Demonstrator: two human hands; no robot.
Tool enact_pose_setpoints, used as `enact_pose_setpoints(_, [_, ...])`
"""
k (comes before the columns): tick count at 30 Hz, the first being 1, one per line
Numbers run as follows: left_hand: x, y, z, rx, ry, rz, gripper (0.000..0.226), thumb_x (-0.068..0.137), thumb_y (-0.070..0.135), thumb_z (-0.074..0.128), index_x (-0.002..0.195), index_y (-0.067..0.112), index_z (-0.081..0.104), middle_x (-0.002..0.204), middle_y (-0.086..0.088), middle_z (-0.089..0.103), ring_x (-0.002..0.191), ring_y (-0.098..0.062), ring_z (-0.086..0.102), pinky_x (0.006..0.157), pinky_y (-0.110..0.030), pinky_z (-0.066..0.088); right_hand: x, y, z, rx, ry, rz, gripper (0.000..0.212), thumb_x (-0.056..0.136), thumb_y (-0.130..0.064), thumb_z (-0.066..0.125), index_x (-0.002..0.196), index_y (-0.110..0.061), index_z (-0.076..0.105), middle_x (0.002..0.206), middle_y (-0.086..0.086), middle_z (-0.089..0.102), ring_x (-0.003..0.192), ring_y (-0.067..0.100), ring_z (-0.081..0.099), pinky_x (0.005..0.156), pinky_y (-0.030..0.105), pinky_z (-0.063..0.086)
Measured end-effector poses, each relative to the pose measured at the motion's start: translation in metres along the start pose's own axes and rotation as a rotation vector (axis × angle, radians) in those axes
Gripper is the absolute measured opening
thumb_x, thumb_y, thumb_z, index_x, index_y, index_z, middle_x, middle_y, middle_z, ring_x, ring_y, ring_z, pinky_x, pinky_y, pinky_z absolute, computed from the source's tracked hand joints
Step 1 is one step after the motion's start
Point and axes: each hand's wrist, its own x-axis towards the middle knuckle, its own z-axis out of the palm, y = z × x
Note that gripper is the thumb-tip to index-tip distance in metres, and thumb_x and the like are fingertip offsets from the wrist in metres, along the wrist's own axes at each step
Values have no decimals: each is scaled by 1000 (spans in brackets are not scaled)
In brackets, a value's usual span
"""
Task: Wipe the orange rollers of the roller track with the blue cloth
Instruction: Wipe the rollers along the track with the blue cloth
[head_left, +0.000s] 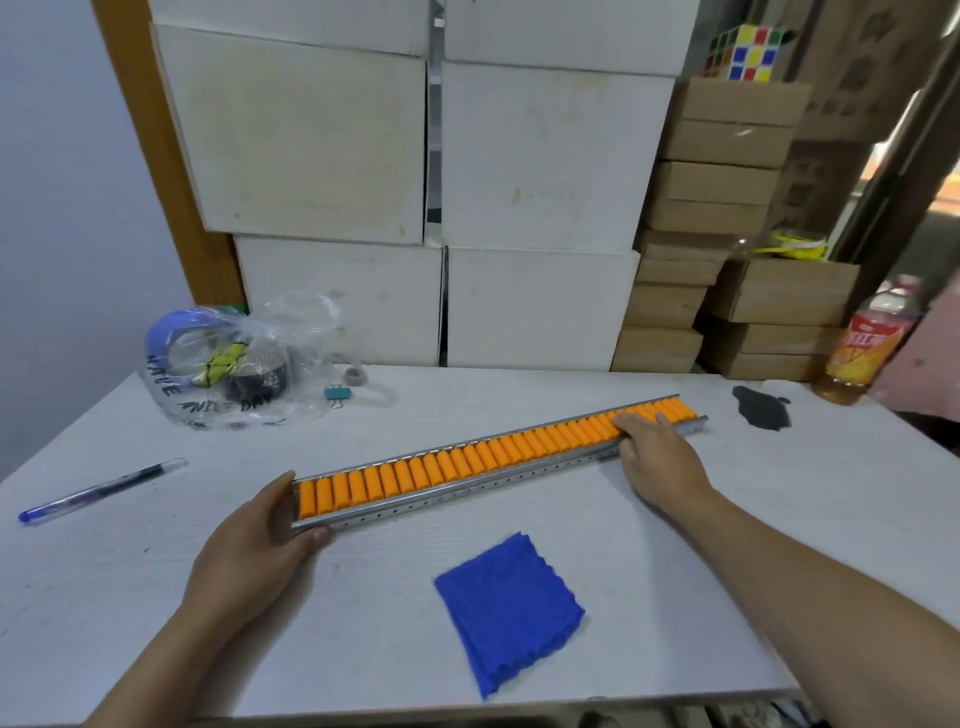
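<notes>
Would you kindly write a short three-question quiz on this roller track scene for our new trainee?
1. True or false: the blue cloth is in a hand.
2. Which hand holds the near end of the roller track? A left hand B right hand
3. Fill in: the pen lies to the track's ____.

Key: 1 false, it lies on the table; 2 A; 3 left.

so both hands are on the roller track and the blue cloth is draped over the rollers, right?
Not quite. Head view: both the left hand and right hand are on the roller track, but the blue cloth lies flat on the table, in front of the track, untouched.
</notes>
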Motion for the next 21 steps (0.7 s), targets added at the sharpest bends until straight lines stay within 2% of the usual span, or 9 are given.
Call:
enact_pose_setpoints(3, [2, -1, 1, 4, 8, -5, 74, 74, 38, 73, 140, 30, 40, 138, 0, 53, 126, -26, 48, 93, -41, 39, 14, 27, 2, -45, 61, 104, 40, 95, -13, 39, 133, -8, 50, 141, 9, 50, 136, 35, 32, 109, 44, 29])
enact_pose_setpoints(6, [4, -5, 1, -2, -1, 2, 77, 69, 45, 74, 138, 32, 42, 137, 4, 55, 125, -24, 50, 93, -41, 40, 32, 53, 6, -55, 118, 163, 42, 93, -19, 35, 129, -8, 52, 136, 12, 53, 122, 35, 43, 110, 45, 29])
enact_pose_setpoints(10, [7, -7, 1, -9, -16, 6, 84, 58, 54, 66, 136, 34, 43, 134, 6, 56, 123, -23, 52, 93, -41, 42, 48, 80, 8, -26, 124, 220, 45, 97, -21, 30, 136, -4, 45, 144, 15, 45, 133, 29, 37, 117, 42, 13])
enact_pose_setpoints(13, [7, -7, 1, -14, -8, 4, 85, 56, 56, 65, 135, 34, 43, 134, 6, 57, 123, -22, 52, 94, -41, 42, 49, 81, 6, -6, 149, 206, 46, 99, -25, 29, 138, -3, 42, 149, 17, 38, 138, 29, 31, 117, 46, 15])
enact_pose_setpoints(16, [7, -6, 1, -14, -13, 12, 83, 60, 54, 68, 136, 34, 42, 135, 5, 56, 124, -23, 51, 96, -42, 42, 27, 31, 3, 71, 156, -23, 43, 101, -25, 33, 139, -6, 42, 154, 12, 30, 143, 24, 22, 118, 37, 13])
enact_pose_setpoints(19, [7, -7, 1, -12, -12, 15, 75, 71, 43, 75, 137, 33, 41, 136, 3, 55, 125, -24, 50, 96, -42, 41, -35, -39, 4, 151, -116, -437, 41, 99, -37, 32, 135, -23, 48, 151, -7, 35, 140, 9, 24, 116, 29, 16])
enact_pose_setpoints(21, [7, -8, 2, -9, -9, 18, 74, 73, 40, 74, 138, 32, 40, 137, 3, 54, 125, -24, 49, 96, -42, 41, -81, -68, 2, 100, -261, -732, 47, 95, -47, 36, 134, -24, 50, 148, -9, 39, 137, 6, 30, 116, 28, 19])
